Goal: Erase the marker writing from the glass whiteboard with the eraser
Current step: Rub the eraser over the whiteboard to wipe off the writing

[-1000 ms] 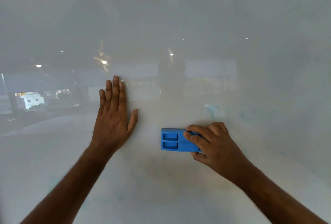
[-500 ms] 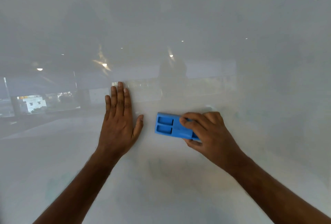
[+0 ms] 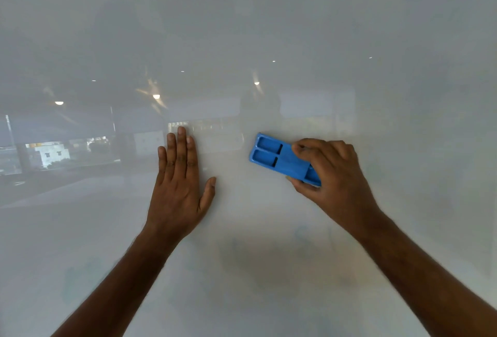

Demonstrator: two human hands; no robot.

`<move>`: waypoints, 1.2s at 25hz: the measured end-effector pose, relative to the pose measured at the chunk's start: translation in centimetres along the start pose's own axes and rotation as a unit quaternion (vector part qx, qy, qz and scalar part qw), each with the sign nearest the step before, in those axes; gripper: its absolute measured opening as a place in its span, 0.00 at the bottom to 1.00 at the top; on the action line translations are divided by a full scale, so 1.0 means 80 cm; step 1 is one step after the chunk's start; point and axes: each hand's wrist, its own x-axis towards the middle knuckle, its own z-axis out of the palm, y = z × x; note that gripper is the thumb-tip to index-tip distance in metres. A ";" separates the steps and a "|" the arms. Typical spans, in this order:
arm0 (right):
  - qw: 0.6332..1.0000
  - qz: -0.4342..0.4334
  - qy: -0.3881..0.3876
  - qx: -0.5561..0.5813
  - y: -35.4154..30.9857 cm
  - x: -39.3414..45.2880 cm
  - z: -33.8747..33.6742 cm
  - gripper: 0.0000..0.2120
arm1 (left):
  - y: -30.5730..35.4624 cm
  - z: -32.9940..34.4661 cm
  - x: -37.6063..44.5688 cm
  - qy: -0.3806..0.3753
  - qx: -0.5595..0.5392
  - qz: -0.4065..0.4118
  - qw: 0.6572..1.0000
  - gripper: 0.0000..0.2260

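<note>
- Glass whiteboard (image 3: pixel 269 27): fills the whole view, glossy, carrying reflections of ceiling lights and a window scene. No bold writing is visible; only faint bluish smears low on the board, below the hands and toward the lower left.
- Left hand (image 3: pixel 180 186): laid flat against the glass, fingers straight and close together, thumb spread aside. It holds nothing and appears to serve as a brace.
- Right hand (image 3: pixel 330 175): fingers curled and clamped on the right end of the eraser, thumb beneath it.
- Eraser (image 3: pixel 282 159): blue plastic block, tilted with its left end higher, lying against the board just right of the left hand, apart from it.
- Step in hand, as judged: wiping, mid-stroke, in the central zone.
- Next move, as judged: carry the eraser down over the remaining pale smears with firm, even pressure; the faint residue may need repeated passes.
</note>
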 end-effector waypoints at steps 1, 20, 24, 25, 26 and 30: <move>1.000 0.003 0.002 0.010 -0.010 0.002 0.006 0.24 | 0.001 0.000 0.000 0.001 -0.002 -0.003 1.000 0.37; 1.000 -0.017 -0.014 -0.010 -0.006 -0.020 -0.002 0.23 | 0.022 0.008 0.008 0.012 -0.003 -0.003 1.000 0.37; 0.997 -0.048 -0.060 -0.029 0.002 -0.076 -0.016 0.24 | 0.023 0.009 0.009 0.009 -0.007 -0.007 1.000 0.37; 0.997 -0.043 -0.058 -0.034 0.008 -0.084 -0.022 0.25 | 0.024 0.009 0.009 0.008 -0.007 -0.007 1.000 0.38; 0.997 -0.034 -0.053 -0.040 0.016 -0.086 -0.027 0.26 | 0.025 0.008 0.009 0.008 -0.007 -0.008 1.000 0.38; 0.999 0.017 -0.008 -0.047 0.051 -0.049 -0.044 0.25 | 0.031 0.009 0.016 0.009 -0.005 -0.006 1.000 0.38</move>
